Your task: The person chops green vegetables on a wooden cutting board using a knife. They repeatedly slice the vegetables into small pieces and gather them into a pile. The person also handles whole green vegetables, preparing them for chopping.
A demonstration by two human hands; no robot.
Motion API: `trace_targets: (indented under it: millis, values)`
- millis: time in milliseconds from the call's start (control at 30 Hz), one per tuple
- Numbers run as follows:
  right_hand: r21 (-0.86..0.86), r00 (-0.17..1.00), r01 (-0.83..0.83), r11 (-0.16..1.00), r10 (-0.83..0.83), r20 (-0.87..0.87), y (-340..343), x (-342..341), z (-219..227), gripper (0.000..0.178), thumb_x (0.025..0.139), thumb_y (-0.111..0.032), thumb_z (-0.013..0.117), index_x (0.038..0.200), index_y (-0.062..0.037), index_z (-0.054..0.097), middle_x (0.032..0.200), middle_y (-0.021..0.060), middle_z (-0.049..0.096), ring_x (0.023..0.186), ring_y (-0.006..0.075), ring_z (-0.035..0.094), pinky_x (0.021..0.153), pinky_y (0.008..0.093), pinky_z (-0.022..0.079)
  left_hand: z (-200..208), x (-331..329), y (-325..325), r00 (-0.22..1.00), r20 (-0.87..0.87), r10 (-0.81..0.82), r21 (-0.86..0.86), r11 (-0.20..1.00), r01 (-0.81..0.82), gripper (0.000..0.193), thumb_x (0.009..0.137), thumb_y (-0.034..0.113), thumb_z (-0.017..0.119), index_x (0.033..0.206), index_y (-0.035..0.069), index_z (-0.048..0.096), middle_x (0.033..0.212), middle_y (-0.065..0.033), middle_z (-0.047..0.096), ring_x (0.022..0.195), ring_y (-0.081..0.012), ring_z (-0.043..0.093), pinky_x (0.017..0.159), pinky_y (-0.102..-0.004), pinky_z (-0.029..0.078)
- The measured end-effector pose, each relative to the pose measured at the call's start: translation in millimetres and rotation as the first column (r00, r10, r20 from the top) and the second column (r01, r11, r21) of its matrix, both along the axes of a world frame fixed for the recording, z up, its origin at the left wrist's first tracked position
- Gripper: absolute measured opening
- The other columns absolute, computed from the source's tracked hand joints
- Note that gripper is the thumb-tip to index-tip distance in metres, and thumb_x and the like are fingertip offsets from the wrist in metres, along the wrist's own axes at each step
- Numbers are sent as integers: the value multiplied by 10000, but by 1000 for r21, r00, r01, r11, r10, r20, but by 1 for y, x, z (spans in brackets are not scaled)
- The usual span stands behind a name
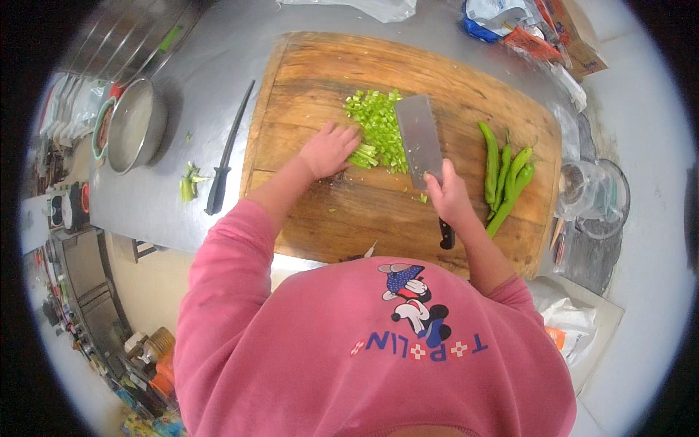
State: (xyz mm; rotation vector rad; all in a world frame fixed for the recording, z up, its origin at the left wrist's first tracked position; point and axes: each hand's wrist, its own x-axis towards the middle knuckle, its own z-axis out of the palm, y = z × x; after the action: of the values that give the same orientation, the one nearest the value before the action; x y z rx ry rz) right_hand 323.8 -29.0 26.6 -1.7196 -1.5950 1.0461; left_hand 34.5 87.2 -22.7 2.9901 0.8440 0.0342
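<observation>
My right hand [450,197] grips a cleaver [420,135] with a broad grey blade and black handle. The blade stands beside a heap of chopped green pepper [381,127], on its right edge. On the heap's left side, my left hand [331,151] has its fingers closed against a small bundle of green pepper strips [364,156], pressed to the board; the fingertips are partly hidden. All this lies on a large wooden cutting board [328,80]. Several whole long green peppers [502,175] lie to the right of my right hand.
Left of the board, a long dark rod with a black handle [229,149], like a honing steel, lies on the metal table [196,95]. Green scraps [189,182] sit beside it. A metal bowl [136,127] stands farther left. Plastic containers [593,193] line the right side; packages [510,25] lie far right.
</observation>
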Motion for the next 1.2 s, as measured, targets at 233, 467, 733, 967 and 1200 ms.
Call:
trace_targets:
  millis: [233, 467, 733, 967, 1200]
  values:
    - [-61, 983, -89, 994, 97, 153, 6, -17, 1, 205, 950, -132, 556, 1044, 8, 440, 813, 248, 619, 746, 398, 646, 647, 445, 493, -10, 11, -44, 844, -30, 535, -101, 839, -535, 480, 792, 295, 706, 1154, 36, 528, 1084, -125, 537, 1015, -305, 539, 828, -438, 471]
    - [-126, 942, -138, 982, 170, 289, 13, -30, 0, 213, 949, -150, 540, 1023, 2, 411, 855, 297, 615, 806, 477, 608, 679, 513, 473, -1, 48, -56, 660, 7, 751, -176, 651, -738, 695, 767, 415, 753, 1247, -5, 477, 1190, -141, 493, 1089, -318, 523, 839, -413, 502]
    - [-95, 796, -338, 936, 338, 502, 40, -42, 19, 117, 925, -68, 428, 1029, -17, 443, 961, 280, 612, 848, 468, 622, 739, 536, 497, -10, 30, -40, 679, 481, 554, -334, 832, -443, 580, 719, 201, 791, 1219, 34, 550, 1228, -198, 535, 1127, -378, 525, 948, -435, 459]
    - [-251, 713, -348, 903, 429, 554, 54, -67, 15, 118, 908, -46, 427, 1018, -9, 448, 950, 274, 617, 848, 428, 646, 737, 519, 508, -26, 24, -33, 736, 517, 437, -342, 894, -290, 367, 688, 109, 765, 1019, 37, 623, 1158, -187, 580, 1082, -395, 550, 930, -437, 475]
    - [-218, 764, -318, 923, 386, 517, 69, -80, -5, 110, 913, -50, 417, 1009, -3, 443, 938, 274, 618, 871, 434, 641, 741, 517, 500, -22, 24, -34, 727, 520, 448, -356, 888, -292, 374, 682, 126, 782, 1012, 48, 623, 1155, -178, 584, 1075, -386, 551, 926, -431, 471]
